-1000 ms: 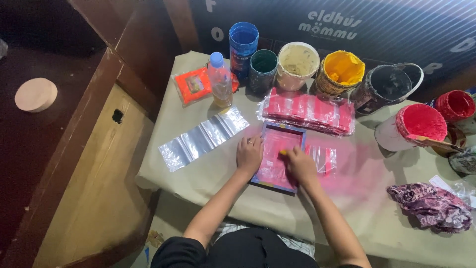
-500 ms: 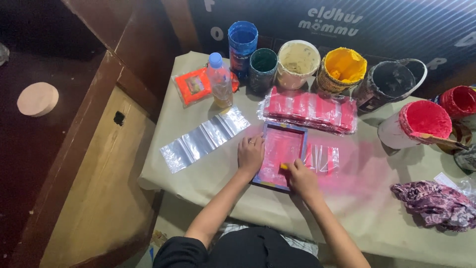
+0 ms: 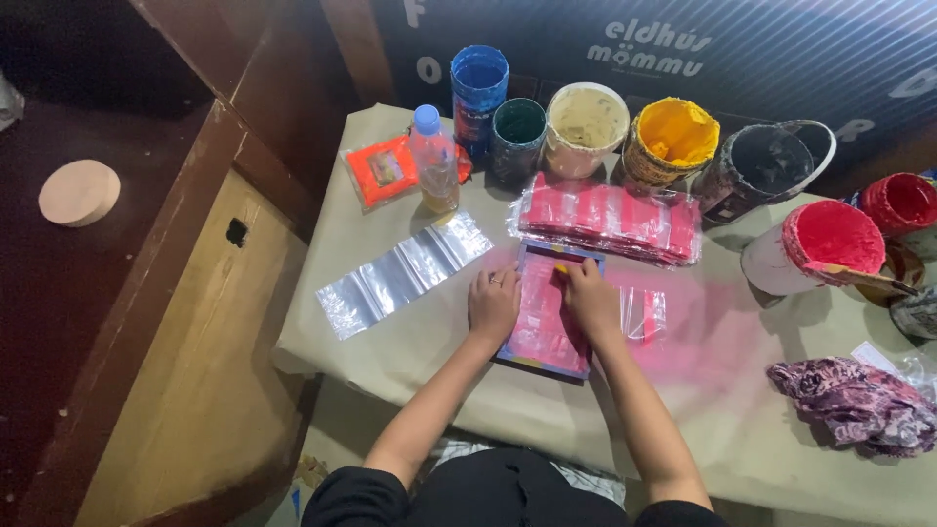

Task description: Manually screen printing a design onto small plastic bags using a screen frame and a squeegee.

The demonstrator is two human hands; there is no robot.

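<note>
A small blue-framed screen [image 3: 543,353] coated in pink ink lies flat on the paper-covered table [image 3: 410,342]. My left hand [image 3: 493,304] presses flat on the frame's left side. My right hand [image 3: 590,299] grips a small yellow scraper [image 3: 561,269] near the frame's far end, resting on the pink mesh. A clear plastic bag [image 3: 642,312] with a pink print lies just right of the frame.
Behind the frame lies a row of pink-printed bags [image 3: 610,220]. Several paint tubs stand along the back, among them yellow [image 3: 673,137] and red [image 3: 820,239]. A strip of clear bags [image 3: 402,275] and a plastic bottle [image 3: 433,161] are at left. A patterned rag [image 3: 854,402] is at right.
My right hand slid the scraper toward me over the screen, then back up to the far end. My left hand stayed on the frame.
</note>
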